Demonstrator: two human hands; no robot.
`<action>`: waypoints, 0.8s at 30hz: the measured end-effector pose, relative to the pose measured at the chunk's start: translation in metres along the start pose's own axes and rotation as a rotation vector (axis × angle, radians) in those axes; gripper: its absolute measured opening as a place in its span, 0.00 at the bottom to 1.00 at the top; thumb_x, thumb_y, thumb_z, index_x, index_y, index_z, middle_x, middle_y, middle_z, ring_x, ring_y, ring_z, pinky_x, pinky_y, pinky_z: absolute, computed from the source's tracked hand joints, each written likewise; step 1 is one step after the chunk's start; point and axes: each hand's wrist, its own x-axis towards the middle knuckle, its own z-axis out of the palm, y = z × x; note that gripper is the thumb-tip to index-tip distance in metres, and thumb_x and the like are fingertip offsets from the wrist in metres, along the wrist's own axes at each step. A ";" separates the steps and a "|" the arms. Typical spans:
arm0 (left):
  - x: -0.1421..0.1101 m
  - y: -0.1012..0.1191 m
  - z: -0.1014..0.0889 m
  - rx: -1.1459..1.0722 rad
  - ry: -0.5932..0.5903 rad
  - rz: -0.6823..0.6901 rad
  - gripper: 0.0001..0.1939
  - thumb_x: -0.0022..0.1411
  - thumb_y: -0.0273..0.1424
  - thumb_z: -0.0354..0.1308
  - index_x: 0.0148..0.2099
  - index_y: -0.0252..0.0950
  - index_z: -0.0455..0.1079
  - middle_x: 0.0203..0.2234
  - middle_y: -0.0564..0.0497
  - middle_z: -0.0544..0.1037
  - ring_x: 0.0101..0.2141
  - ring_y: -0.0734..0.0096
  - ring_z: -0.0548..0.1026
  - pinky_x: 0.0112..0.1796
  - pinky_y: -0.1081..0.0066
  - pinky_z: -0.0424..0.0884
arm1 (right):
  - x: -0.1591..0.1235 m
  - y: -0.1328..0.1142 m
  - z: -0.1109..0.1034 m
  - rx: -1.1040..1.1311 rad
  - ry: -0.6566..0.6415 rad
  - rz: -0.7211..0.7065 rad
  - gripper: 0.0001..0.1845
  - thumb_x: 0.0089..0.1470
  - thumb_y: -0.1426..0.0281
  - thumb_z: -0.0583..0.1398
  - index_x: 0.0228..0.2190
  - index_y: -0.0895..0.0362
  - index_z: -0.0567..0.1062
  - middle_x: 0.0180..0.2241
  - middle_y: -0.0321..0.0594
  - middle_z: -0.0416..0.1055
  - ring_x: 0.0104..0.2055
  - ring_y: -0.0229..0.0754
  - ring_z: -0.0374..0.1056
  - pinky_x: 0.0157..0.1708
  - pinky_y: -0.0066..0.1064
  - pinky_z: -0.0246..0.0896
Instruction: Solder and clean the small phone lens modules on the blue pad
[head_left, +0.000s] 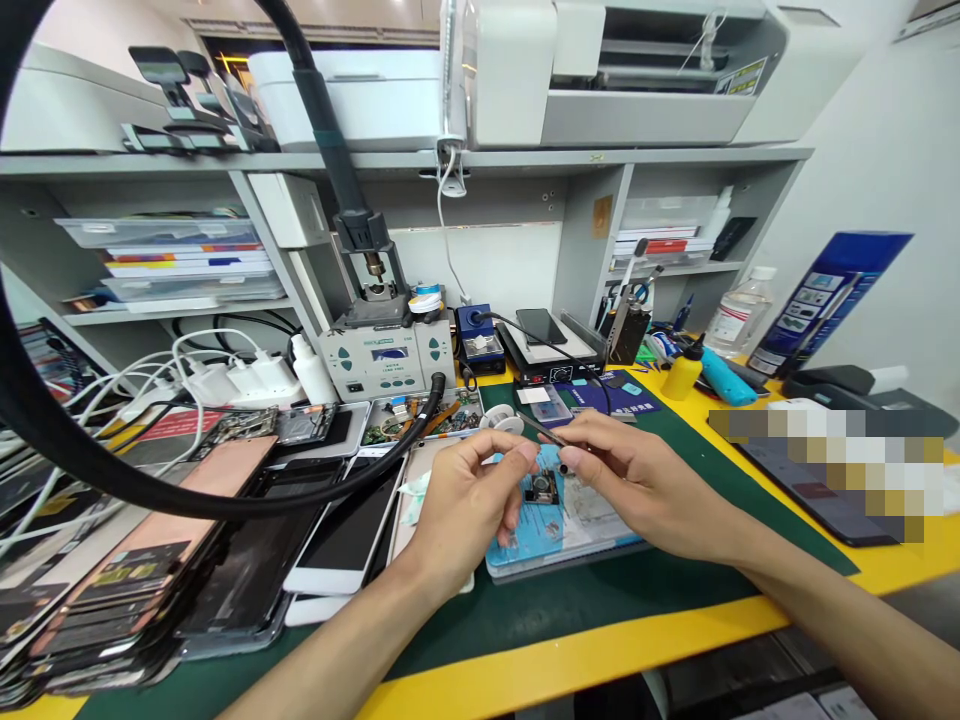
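Observation:
My right hand is closed around slim dark tweezers, which point up and to the left. Close beside it, my left hand has its thumb and forefinger pinched together; whatever may be between them is too small to make out. Below the fingertips, a small dark phone part with a round piece lies on a flat box with a blue top. Just behind the hands stands a white spool, partly covered by the fingers.
Stacked phones and phone parts crowd the left of the green mat. A hot air station stands behind, its black hose looping at left. Bottles and a dark tablet-like slab are at right.

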 end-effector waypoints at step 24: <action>-0.002 0.002 0.003 0.081 0.013 0.024 0.16 0.62 0.44 0.62 0.37 0.35 0.73 0.11 0.58 0.66 0.12 0.77 0.61 0.15 0.78 0.60 | 0.002 -0.008 -0.007 0.304 -0.197 0.218 0.21 0.69 0.53 0.51 0.32 0.56 0.70 0.25 0.33 0.62 0.25 0.36 0.55 0.26 0.30 0.52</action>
